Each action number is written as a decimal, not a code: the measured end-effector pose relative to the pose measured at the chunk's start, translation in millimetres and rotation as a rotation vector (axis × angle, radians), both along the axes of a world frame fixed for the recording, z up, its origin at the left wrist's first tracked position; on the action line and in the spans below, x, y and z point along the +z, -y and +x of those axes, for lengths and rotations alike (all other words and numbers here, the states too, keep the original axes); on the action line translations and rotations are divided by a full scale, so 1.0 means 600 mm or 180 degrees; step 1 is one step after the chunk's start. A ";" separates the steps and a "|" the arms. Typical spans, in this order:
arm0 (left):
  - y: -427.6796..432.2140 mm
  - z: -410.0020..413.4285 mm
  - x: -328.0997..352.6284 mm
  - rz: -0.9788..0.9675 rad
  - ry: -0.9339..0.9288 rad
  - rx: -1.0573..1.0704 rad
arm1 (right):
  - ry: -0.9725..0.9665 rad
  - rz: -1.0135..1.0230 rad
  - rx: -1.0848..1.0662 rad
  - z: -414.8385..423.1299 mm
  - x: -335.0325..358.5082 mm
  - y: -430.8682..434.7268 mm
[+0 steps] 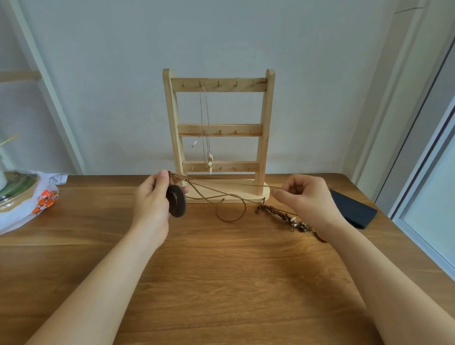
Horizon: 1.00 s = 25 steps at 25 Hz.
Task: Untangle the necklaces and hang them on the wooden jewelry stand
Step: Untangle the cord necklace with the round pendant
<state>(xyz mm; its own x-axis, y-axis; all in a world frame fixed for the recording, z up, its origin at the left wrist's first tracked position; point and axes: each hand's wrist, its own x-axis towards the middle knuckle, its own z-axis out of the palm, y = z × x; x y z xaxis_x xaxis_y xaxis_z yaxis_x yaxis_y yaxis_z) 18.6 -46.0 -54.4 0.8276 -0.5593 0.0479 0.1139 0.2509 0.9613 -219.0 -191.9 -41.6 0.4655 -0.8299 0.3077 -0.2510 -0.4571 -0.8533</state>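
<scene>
A wooden jewelry stand (265, 137) with three hook bars stands upright at the back of the table. A thin silver necklace (204, 119) with a pale pendant hangs from a top hook. My left hand (152, 197) holds a dark brown disc pendant (177, 201) and pinches its brown cord (215, 191) near the knot. My right hand (306, 196) pinches the other end of that cord, pulled taut in front of the stand's base. A loop of the cord sags onto the table. A brown beaded necklace (284, 216) lies on the table under my right wrist.
A dark flat case (355, 209) lies at the right by the window frame. At the left edge sit a white plastic bag with orange print (46, 198) and a round lidded container (9, 189). The wooden table (216, 289) stretches toward me.
</scene>
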 end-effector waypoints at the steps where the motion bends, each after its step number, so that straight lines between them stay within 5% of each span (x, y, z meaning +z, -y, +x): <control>1: -0.001 -0.003 0.004 -0.0059 -0.0056 -0.0106 | -0.0103 0.0066 0.0063 0.002 -0.003 -0.002; 5: -0.013 -0.023 0.025 -0.0230 -0.0032 -0.0654 | 0.0146 0.0746 0.0576 0.003 0.001 -0.021; 9: -0.025 -0.046 0.044 -0.0235 0.0310 -0.1413 | 0.0524 0.0267 0.0536 0.017 0.017 -0.054; 14: -0.028 -0.077 0.045 -0.0093 0.1019 -0.1940 | 0.0573 0.0478 0.1757 0.049 0.007 -0.096; 25: -0.027 -0.064 0.037 0.0571 0.1400 -0.1757 | 0.0781 0.0566 0.1053 0.043 0.009 -0.077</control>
<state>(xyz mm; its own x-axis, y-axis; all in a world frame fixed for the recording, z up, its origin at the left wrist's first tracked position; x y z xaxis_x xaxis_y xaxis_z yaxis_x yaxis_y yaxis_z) -20.1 -30.0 -32.4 0.3478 -0.9202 0.1794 -0.2280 0.1026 0.9682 -193.3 -146.0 -36.3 0.6457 -0.6987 0.3081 0.1036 -0.3196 -0.9419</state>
